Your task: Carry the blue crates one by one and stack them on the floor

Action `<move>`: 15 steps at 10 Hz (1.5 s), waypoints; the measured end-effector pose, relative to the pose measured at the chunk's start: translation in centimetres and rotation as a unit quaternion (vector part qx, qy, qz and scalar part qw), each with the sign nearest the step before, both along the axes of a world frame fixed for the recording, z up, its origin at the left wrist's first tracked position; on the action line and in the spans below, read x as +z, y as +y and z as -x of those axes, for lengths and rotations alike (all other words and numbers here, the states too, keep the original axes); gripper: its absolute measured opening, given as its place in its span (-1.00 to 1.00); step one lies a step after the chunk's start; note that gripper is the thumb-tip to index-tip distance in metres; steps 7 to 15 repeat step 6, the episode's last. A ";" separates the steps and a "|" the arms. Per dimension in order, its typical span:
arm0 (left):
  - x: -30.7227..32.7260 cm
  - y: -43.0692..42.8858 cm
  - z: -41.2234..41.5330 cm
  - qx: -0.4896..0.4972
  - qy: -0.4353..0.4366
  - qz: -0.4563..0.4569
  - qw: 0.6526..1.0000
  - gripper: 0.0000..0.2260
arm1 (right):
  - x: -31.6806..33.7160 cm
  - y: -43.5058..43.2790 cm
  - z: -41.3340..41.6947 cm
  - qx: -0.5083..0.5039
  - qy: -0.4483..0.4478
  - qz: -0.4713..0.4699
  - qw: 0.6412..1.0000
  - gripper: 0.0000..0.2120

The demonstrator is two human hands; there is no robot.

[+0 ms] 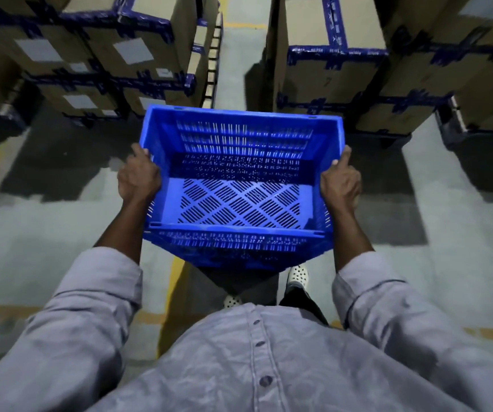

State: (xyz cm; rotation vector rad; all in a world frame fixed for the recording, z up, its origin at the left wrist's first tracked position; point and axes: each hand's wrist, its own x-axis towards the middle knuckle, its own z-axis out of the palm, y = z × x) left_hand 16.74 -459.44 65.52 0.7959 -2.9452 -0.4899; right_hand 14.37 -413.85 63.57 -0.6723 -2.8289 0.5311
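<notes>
Mostly the picture is clear, but some parts are hidden or blurred. Below the blue crate (pixel 241 185) the legs are covered, and only two white shoes with dark dots (pixel 298 276) show under its near edge, one of them half hidden by the grey shirt (pixel 239 367). The fingers of both hands go around the outer sides of the crate, so I cannot see their tips. The cardboard boxes on the left (pixel 90 55) and on the right (pixel 358 63) are cut off by the top edge, and the labels on them are too blurred to read.

The crate is one piece of bright blue plastic, open on top and empty. Its walls have rows of narrow slots, and its bottom has slots in a diamond pattern. It is held in the air in front of the body, above the floor (pixel 46 233), a little tilted away from the person. The left hand (pixel 138 176) grips the left rim and the right hand (pixel 340 181) grips the right rim, both closed firmly on the crate.

Between the two groups of boxes a narrow aisle runs straight ahead, beyond the far edge of the crate. A yellow line (pixel 177 281) on the grey floor passes under the crate. Open floor lies on both sides of the arms.
</notes>
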 end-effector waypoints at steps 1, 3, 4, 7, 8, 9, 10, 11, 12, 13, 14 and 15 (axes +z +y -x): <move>0.2 -0.7 -0.4 -0.005 0.005 -0.031 1.000 -0.62 | 0.2 -0.3 -0.2 0.012 -0.001 0.030 0.999 -0.42; -1.0 -1.2 -2.5 -0.018 0.028 -0.048 0.998 -0.42 | 0.8 -0.3 -1.8 0.040 -0.015 -0.038 0.998 -0.26; -1.5 -0.9 -3.5 -0.019 0.036 -0.021 0.999 -0.37 | 1.1 -1.1 -3.6 0.055 -0.010 -0.092 0.994 -0.27; -2.2 0.4 -5.0 -0.054 0.069 0.029 0.996 -0.32 | 0.7 -2.0 -5.6 0.078 -0.009 -0.091 0.993 -0.33; -2.2 0.4 -5.0 -0.054 0.069 0.029 0.996 -0.32 | 0.7 -2.0 -5.6 0.078 -0.009 -0.091 0.993 -0.33; -2.2 0.4 -5.0 -0.054 0.069 0.029 0.996 -0.32 | 0.7 -2.0 -5.6 0.078 -0.009 -0.091 0.993 -0.33; -2.2 0.4 -5.0 -0.054 0.069 0.029 0.996 -0.32 | 0.7 -2.0 -5.6 0.078 -0.009 -0.091 0.993 -0.33; -2.2 0.4 -5.0 -0.054 0.069 0.029 0.996 -0.32 | 0.7 -2.0 -5.6 0.078 -0.009 -0.091 0.993 -0.33; -2.2 0.4 -5.0 -0.054 0.069 0.029 0.996 -0.32 | 0.7 -2.0 -5.6 0.078 -0.009 -0.091 0.993 -0.33; -2.2 0.4 -5.0 -0.054 0.069 0.029 0.996 -0.32 | 0.7 -2.0 -5.6 0.078 -0.009 -0.091 0.993 -0.33; -2.2 0.4 -5.0 -0.054 0.069 0.029 0.996 -0.32 | 0.7 -2.0 -5.6 0.078 -0.009 -0.091 0.993 -0.33; -2.2 0.4 -5.0 -0.054 0.069 0.029 0.996 -0.32 | 0.7 -2.0 -5.6 0.078 -0.009 -0.091 0.993 -0.33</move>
